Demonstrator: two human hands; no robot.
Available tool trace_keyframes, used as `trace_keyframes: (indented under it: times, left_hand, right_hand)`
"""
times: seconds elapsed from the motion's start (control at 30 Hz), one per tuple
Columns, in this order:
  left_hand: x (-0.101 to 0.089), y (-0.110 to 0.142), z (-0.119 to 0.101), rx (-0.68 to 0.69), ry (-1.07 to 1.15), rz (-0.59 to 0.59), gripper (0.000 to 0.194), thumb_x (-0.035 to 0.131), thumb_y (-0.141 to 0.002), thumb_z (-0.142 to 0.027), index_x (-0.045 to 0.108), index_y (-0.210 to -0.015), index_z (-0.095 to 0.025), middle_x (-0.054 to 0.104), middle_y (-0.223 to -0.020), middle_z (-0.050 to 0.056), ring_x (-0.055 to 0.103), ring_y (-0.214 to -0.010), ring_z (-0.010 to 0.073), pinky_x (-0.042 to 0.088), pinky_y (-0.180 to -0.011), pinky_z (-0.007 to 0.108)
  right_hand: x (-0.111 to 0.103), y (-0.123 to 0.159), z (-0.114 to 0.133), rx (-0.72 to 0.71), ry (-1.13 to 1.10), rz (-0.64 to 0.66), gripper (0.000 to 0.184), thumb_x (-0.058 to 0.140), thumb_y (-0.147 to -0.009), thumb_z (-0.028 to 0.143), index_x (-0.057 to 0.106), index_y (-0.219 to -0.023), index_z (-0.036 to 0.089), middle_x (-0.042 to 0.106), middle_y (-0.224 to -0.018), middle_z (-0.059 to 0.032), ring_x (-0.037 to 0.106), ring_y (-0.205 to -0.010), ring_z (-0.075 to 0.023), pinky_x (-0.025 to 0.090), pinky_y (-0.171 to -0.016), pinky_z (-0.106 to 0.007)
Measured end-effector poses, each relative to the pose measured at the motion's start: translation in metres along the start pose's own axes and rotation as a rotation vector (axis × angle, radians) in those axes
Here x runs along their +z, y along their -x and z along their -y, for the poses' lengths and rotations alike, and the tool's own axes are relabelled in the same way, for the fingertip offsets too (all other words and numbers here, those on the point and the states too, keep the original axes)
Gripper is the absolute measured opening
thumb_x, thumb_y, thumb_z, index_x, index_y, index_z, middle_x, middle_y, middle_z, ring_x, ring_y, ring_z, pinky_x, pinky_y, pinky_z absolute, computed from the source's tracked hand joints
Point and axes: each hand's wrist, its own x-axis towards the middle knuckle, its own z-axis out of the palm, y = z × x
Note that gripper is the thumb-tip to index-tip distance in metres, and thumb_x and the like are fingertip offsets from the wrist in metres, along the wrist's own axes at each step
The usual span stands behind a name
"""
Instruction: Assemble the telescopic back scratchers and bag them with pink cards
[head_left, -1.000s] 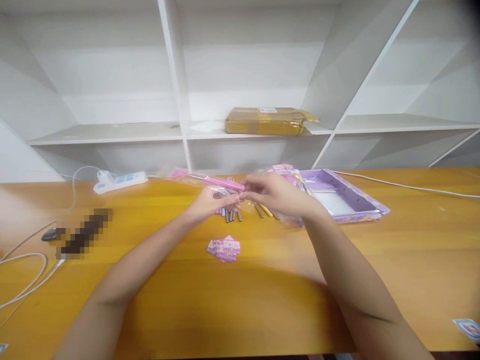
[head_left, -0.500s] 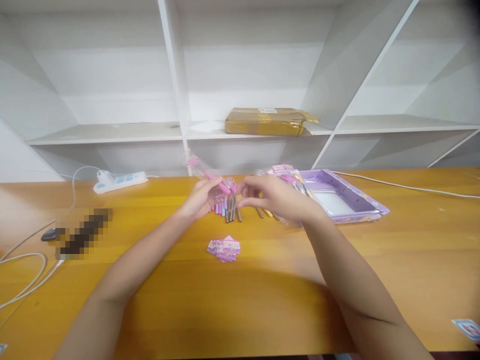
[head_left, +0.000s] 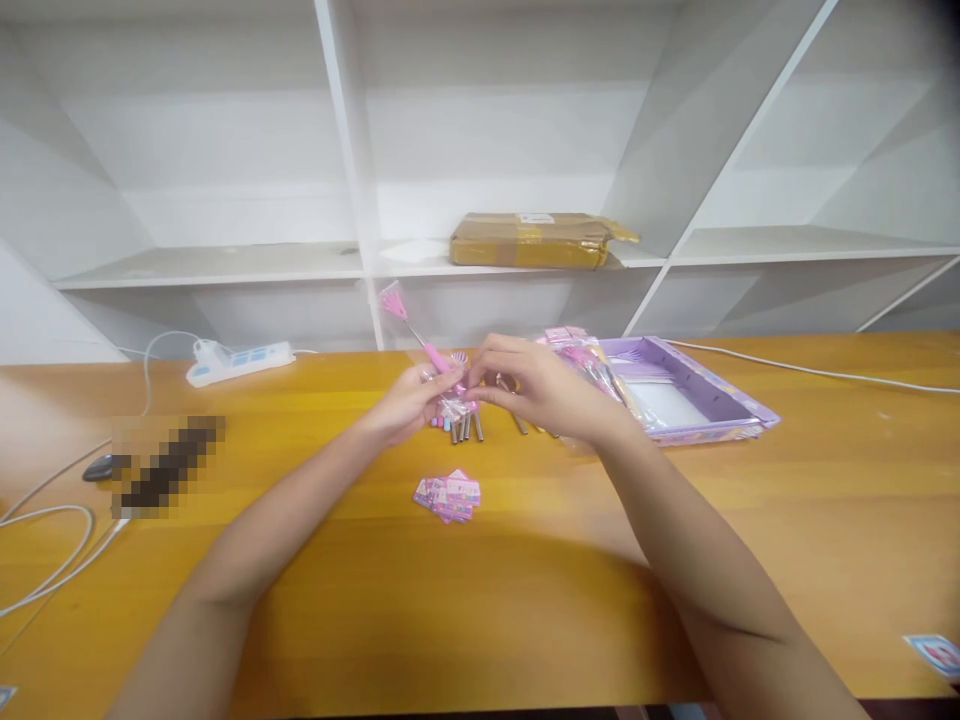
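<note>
My left hand [head_left: 407,405] is closed on a pink back scratcher [head_left: 437,357], a claw-like head on a thin metal rod with a pink handle. A clear plastic bag [head_left: 454,406] is around it, its crumpled end by my fingers. Thumb and fingertips of my right hand [head_left: 517,378] are pinched at that bag end, close to the handle. Under the hands lie several more back scratchers [head_left: 466,428], with metal rods and coloured handle ends showing; the hands hide part of them. A small pile of printed pink cards [head_left: 448,497] lies nearer to me on the table.
Bagged scratchers [head_left: 592,370] lean at a purple open box [head_left: 731,402] on the right. A taped cardboard parcel [head_left: 529,240] sits on the white shelf behind. At left are a power strip [head_left: 240,360], a mouse [head_left: 97,468] and white cables [head_left: 82,545].
The back scratcher has tipped more upright, its head slightly higher. My right hand has moved left to the handle end, and the bag's end is now bunched between both hands.
</note>
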Motion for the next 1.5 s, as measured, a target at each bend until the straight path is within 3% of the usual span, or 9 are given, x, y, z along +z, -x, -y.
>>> trace_keyframes:
  times: [0.23, 0.4, 0.57, 0.7, 0.87, 1.17, 1.27, 1.37, 1.5]
  left_hand:
    - [-0.009, 0.0, 0.001, 0.018, -0.307, 0.082, 0.049, 0.099, -0.075, -0.051, 0.071, -0.099, -0.018, 0.071, -0.076, 0.003, 0.066, -0.063, 0.0141, 0.044, -0.056, 0.025]
    - [-0.015, -0.003, 0.003, 0.029, -0.425, 0.117, 0.045, 0.092, -0.082, -0.055, 0.074, -0.092, -0.015, 0.07, -0.073, 0.005, 0.064, -0.064, 0.015, 0.041, -0.055, 0.025]
    - [-0.013, -0.002, -0.002, 0.052, -0.431, 0.262, 0.038, 0.087, -0.088, -0.053, 0.077, -0.092, -0.016, 0.069, -0.076, 0.005, 0.065, -0.069, 0.0159, 0.047, -0.063, 0.028]
    - [-0.016, -0.002, -0.002, 0.029, -0.427, 0.319, 0.04, 0.088, -0.088, -0.051, 0.078, -0.1, -0.014, 0.075, -0.085, 0.008, 0.071, -0.076, 0.0181, 0.056, -0.072, 0.031]
    - [-0.022, -0.003, 0.0, 0.019, -0.386, 0.322, 0.039, 0.092, -0.087, -0.044, 0.077, -0.107, -0.014, 0.079, -0.093, 0.009, 0.073, -0.079, 0.0174, 0.058, -0.076, 0.031]
    - [-0.025, 0.0, -0.004, -0.034, -0.468, 0.404, 0.039, 0.088, -0.09, -0.046, 0.078, -0.112, -0.014, 0.081, -0.104, 0.012, 0.075, -0.088, 0.0198, 0.059, -0.083, 0.034]
    - [-0.027, -0.002, -0.004, -0.021, -0.51, 0.347, 0.041, 0.088, -0.09, -0.048, 0.076, -0.112, -0.016, 0.08, -0.105, 0.01, 0.074, -0.088, 0.0185, 0.057, -0.077, 0.03]
    - [-0.032, -0.007, -0.004, 0.036, -0.486, 0.168, 0.042, 0.082, -0.093, -0.056, 0.072, -0.103, -0.016, 0.073, -0.089, 0.005, 0.065, -0.07, 0.0133, 0.049, -0.063, 0.026]
    - [-0.041, -0.013, -0.013, 0.138, -0.336, -0.121, 0.044, 0.087, -0.086, -0.057, 0.069, -0.089, -0.017, 0.064, -0.078, 0.001, 0.058, -0.065, 0.0111, 0.043, -0.058, 0.024]
  right_hand:
    - [0.002, -0.002, -0.004, 0.085, 0.047, -0.028, 0.018, 0.063, -0.108, 0.03, 0.064, -0.092, 0.02, 0.068, -0.095, -0.0042, 0.063, -0.084, -0.0173, 0.047, -0.079, -0.031]
    - [0.003, -0.003, -0.003, 0.226, -0.028, 0.045, 0.016, 0.062, -0.104, 0.028, 0.063, -0.09, 0.02, 0.071, -0.09, -0.0037, 0.063, -0.077, -0.0165, 0.046, -0.072, -0.03]
    - [0.001, -0.002, -0.008, 0.387, -0.093, 0.144, 0.03, 0.065, -0.105, 0.049, 0.063, -0.097, 0.021, 0.072, -0.087, -0.0027, 0.062, -0.072, -0.016, 0.042, -0.062, -0.028]
    - [-0.002, -0.003, -0.022, 0.341, -0.231, 0.31, 0.042, 0.06, -0.106, 0.057, 0.067, -0.089, 0.019, 0.068, -0.077, -0.0014, 0.06, -0.067, -0.0145, 0.042, -0.064, -0.028]
    - [-0.005, -0.004, -0.037, 0.312, -0.394, 0.344, 0.046, 0.07, -0.099, 0.061, 0.068, -0.083, 0.018, 0.063, -0.068, 0.0009, 0.06, -0.066, -0.014, 0.045, -0.069, -0.028]
    - [0.002, -0.009, -0.035, 0.286, -0.578, 0.471, 0.043, 0.074, -0.099, 0.058, 0.075, -0.092, 0.015, 0.07, -0.08, -0.0018, 0.062, -0.071, -0.012, 0.051, -0.068, -0.026]
    - [0.005, -0.008, -0.038, 0.292, -0.556, 0.506, 0.04, 0.075, -0.099, 0.055, 0.076, -0.093, 0.015, 0.071, -0.077, -0.0008, 0.06, -0.066, -0.0098, 0.048, -0.064, -0.024]
    - [0.011, -0.008, -0.043, 0.302, -0.509, 0.616, 0.041, 0.078, -0.097, 0.055, 0.078, -0.092, 0.015, 0.07, -0.072, 0.0007, 0.061, -0.063, -0.009, 0.045, -0.063, -0.023]
    - [0.037, -0.014, -0.042, 0.258, -0.579, 0.935, 0.052, 0.082, -0.09, 0.065, 0.081, -0.09, 0.014, 0.073, -0.075, -0.0011, 0.067, -0.07, -0.0119, 0.053, -0.076, -0.027]
